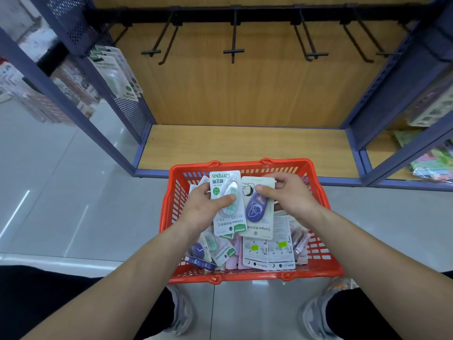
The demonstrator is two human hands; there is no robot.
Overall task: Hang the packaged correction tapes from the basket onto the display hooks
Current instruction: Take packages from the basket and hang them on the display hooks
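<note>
Above one red basket [247, 276] of loose packs, the left hand [202, 207] pinches one green correction tape pack [221, 179], the right hand [293, 196] one purple correction tape pack [257, 213]; at least four display hooks [234, 45] project above.

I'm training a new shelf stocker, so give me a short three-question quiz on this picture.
1. True or false: the left hand holds a green pack.
2. Who holds the purple pack? A) the right hand B) the left hand C) nobody, it lies in the basket.
3. Fill in: the black hooks on the rail straight ahead carry ___ packs.

Key: 1 true; 2 A; 3 no.
</note>
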